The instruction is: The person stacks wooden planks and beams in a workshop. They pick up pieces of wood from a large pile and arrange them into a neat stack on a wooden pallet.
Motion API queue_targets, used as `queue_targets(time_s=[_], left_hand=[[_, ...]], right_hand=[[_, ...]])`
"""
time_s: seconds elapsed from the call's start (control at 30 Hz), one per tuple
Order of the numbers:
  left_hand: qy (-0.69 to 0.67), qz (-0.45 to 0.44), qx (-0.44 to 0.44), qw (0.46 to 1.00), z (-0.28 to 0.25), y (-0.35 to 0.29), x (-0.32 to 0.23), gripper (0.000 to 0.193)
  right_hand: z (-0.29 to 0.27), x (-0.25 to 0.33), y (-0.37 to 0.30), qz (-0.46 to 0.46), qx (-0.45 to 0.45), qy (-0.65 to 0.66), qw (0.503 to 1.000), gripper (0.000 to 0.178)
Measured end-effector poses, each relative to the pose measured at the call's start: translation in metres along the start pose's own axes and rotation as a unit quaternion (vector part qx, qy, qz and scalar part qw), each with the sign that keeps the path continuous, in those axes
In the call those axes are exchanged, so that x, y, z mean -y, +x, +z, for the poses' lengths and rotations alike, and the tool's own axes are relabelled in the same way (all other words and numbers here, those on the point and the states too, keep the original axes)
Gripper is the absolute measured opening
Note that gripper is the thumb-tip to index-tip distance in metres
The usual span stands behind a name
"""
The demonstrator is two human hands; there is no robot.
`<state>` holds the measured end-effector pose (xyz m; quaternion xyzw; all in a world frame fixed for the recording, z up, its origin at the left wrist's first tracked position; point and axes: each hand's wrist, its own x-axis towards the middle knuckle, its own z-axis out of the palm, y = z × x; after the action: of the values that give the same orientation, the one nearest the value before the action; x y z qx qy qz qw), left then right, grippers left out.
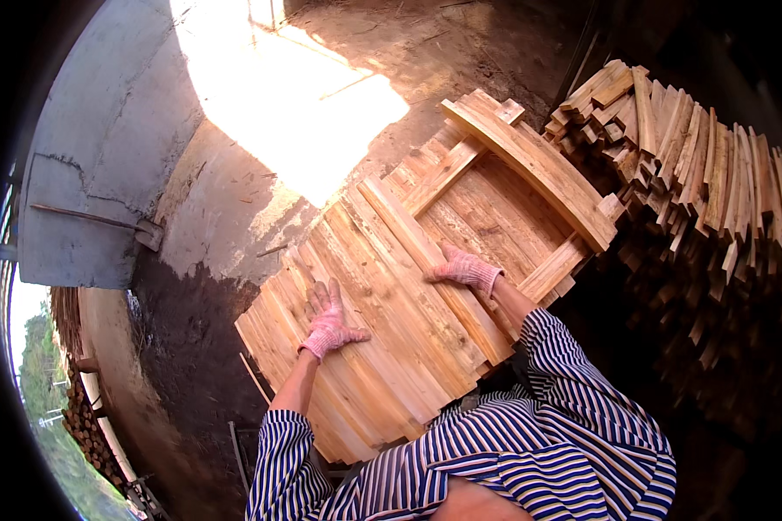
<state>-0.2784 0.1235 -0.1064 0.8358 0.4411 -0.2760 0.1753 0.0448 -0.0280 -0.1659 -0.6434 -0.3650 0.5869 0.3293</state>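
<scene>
The wooden pallet panel (pixel 426 260), slats nailed across battens, lies tilted in front of the person, its far end near the stack of cut wood strips (pixel 695 174). The left hand (pixel 328 319), in a pink knit glove, lies flat on the slats with fingers spread. The right hand (pixel 465 269), gloved alike, presses a batten (pixel 426 252), fingers together. Left of the panel's edge lies open dirt floor (pixel 235 208), partly sunlit; a shovel (pixel 104 221) leans on the concrete wall (pixel 104 130).

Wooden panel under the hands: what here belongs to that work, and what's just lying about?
In hand:
- wooden panel, with nailed cross battens
- left hand, flat on it
- right hand, on a batten

Lying about:
- stacked wood strips
- shovel
- log pile
</scene>
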Motion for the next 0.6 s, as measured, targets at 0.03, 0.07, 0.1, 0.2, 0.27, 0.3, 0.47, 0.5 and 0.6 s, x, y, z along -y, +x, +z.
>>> queue_targets(time_s=[0.03,0.07,0.1,0.2,0.27,0.3,0.47,0.5,0.6], left_hand=[[-0.015,0.005,-0.004,1.000,0.000,0.000,-0.001,0.162],[-0.020,0.005,0.002,1.000,0.000,0.000,-0.001,0.163],[-0.023,0.005,0.004,1.000,0.000,0.000,-0.002,0.163],[-0.025,-0.003,0.018,1.000,0.000,0.001,-0.005,0.164],[-0.011,0.000,0.013,1.000,-0.001,0.000,-0.007,0.163],[-0.005,0.009,0.012,1.000,-0.001,0.000,-0.008,0.163],[0.003,0.008,0.013,1.000,-0.005,-0.001,-0.009,0.164],[-0.003,0.009,0.012,1.000,-0.005,-0.001,-0.009,0.164],[0.001,0.010,0.012,1.000,-0.006,0.000,-0.009,0.163]], right_hand=[[0.011,-0.001,0.000,-0.007,-0.007,-0.018,1.000,0.114],[0.010,0.000,0.000,-0.014,-0.061,-0.053,0.997,0.111],[0.003,0.003,0.000,-0.021,-0.036,-0.106,0.993,0.108],[-0.047,0.020,-0.007,0.004,-0.212,-0.317,0.924,0.092],[-0.099,0.028,-0.013,0.023,-0.373,-0.491,0.787,0.074],[-0.127,0.033,-0.010,0.075,-0.412,-0.542,0.729,0.067],[-0.216,0.026,-0.014,0.137,-0.281,-0.507,0.803,0.062],[-0.223,0.024,-0.016,0.131,-0.291,-0.515,0.796,0.066],[-0.233,0.022,-0.017,0.089,-0.329,-0.522,0.781,0.075]])
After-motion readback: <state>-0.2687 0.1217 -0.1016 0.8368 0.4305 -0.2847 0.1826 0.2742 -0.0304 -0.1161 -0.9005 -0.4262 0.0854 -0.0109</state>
